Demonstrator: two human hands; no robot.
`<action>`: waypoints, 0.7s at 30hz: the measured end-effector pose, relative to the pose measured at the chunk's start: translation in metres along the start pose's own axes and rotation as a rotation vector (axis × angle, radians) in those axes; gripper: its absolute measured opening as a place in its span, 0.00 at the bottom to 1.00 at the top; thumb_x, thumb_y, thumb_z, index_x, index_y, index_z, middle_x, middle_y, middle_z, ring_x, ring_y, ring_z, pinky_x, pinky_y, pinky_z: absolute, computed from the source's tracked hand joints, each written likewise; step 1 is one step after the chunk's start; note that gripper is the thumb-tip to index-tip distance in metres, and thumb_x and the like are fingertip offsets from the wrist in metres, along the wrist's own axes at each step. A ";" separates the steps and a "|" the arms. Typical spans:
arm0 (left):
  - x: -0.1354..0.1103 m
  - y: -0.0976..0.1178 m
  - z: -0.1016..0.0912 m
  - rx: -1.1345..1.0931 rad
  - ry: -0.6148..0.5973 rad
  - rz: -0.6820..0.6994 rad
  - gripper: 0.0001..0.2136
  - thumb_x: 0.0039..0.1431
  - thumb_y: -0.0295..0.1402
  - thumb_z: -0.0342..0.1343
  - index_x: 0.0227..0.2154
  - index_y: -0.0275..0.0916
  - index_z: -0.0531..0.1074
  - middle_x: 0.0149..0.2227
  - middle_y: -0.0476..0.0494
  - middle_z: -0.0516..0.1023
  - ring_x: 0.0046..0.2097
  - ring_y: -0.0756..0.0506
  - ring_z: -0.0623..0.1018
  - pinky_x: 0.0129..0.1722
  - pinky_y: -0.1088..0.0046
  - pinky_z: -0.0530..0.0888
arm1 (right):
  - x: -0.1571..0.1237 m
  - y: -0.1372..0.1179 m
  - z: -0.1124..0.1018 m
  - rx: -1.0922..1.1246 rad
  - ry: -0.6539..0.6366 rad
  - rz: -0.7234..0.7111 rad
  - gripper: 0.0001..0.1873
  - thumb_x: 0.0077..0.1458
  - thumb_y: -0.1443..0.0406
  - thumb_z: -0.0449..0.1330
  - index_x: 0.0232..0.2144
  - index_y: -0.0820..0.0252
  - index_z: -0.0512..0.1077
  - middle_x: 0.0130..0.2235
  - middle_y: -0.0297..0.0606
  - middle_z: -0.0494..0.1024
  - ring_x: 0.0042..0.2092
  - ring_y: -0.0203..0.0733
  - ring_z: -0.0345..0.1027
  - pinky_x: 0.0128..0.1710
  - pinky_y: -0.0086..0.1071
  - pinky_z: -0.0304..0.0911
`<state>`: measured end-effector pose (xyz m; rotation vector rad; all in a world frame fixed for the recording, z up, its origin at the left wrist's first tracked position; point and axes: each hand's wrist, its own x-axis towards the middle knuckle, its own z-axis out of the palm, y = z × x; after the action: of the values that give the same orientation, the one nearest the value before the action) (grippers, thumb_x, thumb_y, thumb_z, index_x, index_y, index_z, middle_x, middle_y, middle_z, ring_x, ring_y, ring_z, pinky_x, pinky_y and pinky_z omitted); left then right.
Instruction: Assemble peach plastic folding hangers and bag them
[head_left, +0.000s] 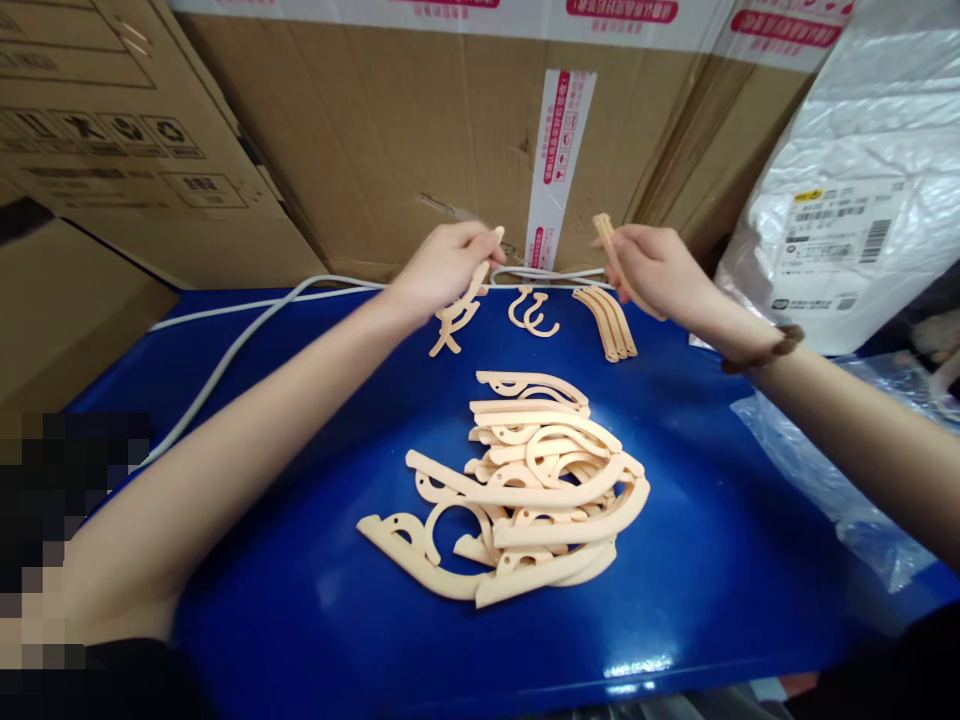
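From the head view, your left hand (pixel 444 266) sits at about 11 o'clock from the central pile of beige cut-outs (pixel 525 490), fingers curled shut around a long curved piece (pixel 471 292). Its upper tip pokes out past your thumb, and its forked lower end reaches down to the blue tabletop (pixel 300 570). Your right hand (pixel 654 268) is at about 1 o'clock from that pile, also closed in a pinch-like grasp, holding a slim curved strip (pixel 606 232) whose top end sticks up above your fingers while the rest runs down under the palm. A bead bracelet (pixel 765 350) circles that wrist. Between your hands, at 12 o'clock from the pile, lie two small hook-shaped pieces (pixel 532 312) flat on the blue surface. Just beside them, toward 1 o'clock and below your right hand, is a neat stack of curved strips (pixel 609 324). A white cable (pixel 247 335) runs along the far edge of the table and off toward 9 o'clock. Cardboard boxes (pixel 390 140) stand behind at 12 o'clock, a white plastic parcel (pixel 847 200) at 2 o'clock, and a clear plastic bag (pixel 825 450) at 3 o'clock under your right forearm.
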<state>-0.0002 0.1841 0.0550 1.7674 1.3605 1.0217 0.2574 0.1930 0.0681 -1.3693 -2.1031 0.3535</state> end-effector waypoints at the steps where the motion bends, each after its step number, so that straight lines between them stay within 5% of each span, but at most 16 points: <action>1: 0.003 -0.007 -0.009 -0.002 -0.042 -0.032 0.12 0.67 0.35 0.51 0.32 0.36 0.77 0.30 0.45 0.75 0.31 0.50 0.75 0.33 0.74 0.75 | -0.002 0.006 -0.006 -0.072 0.049 -0.028 0.16 0.67 0.55 0.49 0.36 0.55 0.71 0.25 0.34 0.73 0.24 0.40 0.66 0.25 0.35 0.60; 4: 0.009 -0.030 -0.027 0.010 -0.128 -0.125 0.08 0.59 0.33 0.57 0.32 0.38 0.80 0.29 0.45 0.78 0.30 0.50 0.75 0.33 0.73 0.74 | -0.017 0.018 -0.023 -0.249 0.110 -0.105 0.13 0.64 0.54 0.54 0.41 0.55 0.72 0.32 0.39 0.77 0.33 0.45 0.70 0.31 0.37 0.61; 8: 0.013 -0.060 -0.029 0.185 -0.080 -0.078 0.05 0.51 0.34 0.63 0.26 0.40 0.79 0.27 0.45 0.81 0.29 0.47 0.76 0.31 0.71 0.71 | -0.044 0.035 -0.036 -0.552 0.140 -0.214 0.13 0.64 0.56 0.52 0.40 0.55 0.72 0.36 0.46 0.78 0.39 0.52 0.71 0.35 0.42 0.62; 11: 0.015 -0.071 -0.028 0.361 -0.004 0.017 0.06 0.48 0.37 0.66 0.27 0.41 0.78 0.30 0.44 0.82 0.31 0.45 0.77 0.33 0.70 0.69 | -0.062 0.053 -0.039 -0.559 -0.017 -0.342 0.10 0.63 0.60 0.53 0.42 0.55 0.71 0.46 0.51 0.78 0.45 0.54 0.71 0.37 0.44 0.63; 15: 0.008 -0.055 -0.028 0.545 0.049 0.181 0.10 0.53 0.41 0.63 0.34 0.42 0.77 0.38 0.42 0.82 0.38 0.43 0.77 0.37 0.69 0.68 | -0.074 0.071 -0.035 -0.481 -0.155 -0.295 0.10 0.62 0.60 0.52 0.42 0.54 0.71 0.50 0.52 0.77 0.45 0.55 0.73 0.35 0.44 0.64; 17: -0.003 -0.038 -0.024 0.532 -0.108 0.247 0.12 0.57 0.43 0.60 0.36 0.41 0.77 0.39 0.43 0.81 0.39 0.43 0.77 0.39 0.70 0.69 | -0.075 0.077 -0.029 -0.463 -0.191 -0.290 0.10 0.62 0.62 0.51 0.40 0.54 0.72 0.47 0.50 0.77 0.43 0.54 0.74 0.36 0.44 0.66; 19: -0.016 -0.022 -0.018 0.469 -0.438 0.259 0.15 0.57 0.45 0.60 0.41 0.40 0.78 0.41 0.43 0.81 0.40 0.44 0.78 0.38 0.72 0.69 | -0.072 0.081 -0.024 -0.429 -0.218 -0.292 0.11 0.62 0.63 0.49 0.40 0.53 0.71 0.48 0.47 0.77 0.44 0.52 0.74 0.40 0.44 0.68; 21: -0.027 -0.014 -0.011 0.474 -0.641 0.270 0.18 0.55 0.45 0.62 0.44 0.40 0.77 0.47 0.42 0.80 0.45 0.44 0.78 0.41 0.73 0.69 | -0.066 0.083 -0.020 -0.395 -0.229 -0.280 0.11 0.61 0.65 0.49 0.41 0.54 0.71 0.49 0.46 0.77 0.46 0.52 0.75 0.44 0.45 0.69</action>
<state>-0.0197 0.1613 0.0432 2.3988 1.0084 0.1913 0.3500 0.1674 0.0184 -1.2623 -2.6192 -0.0268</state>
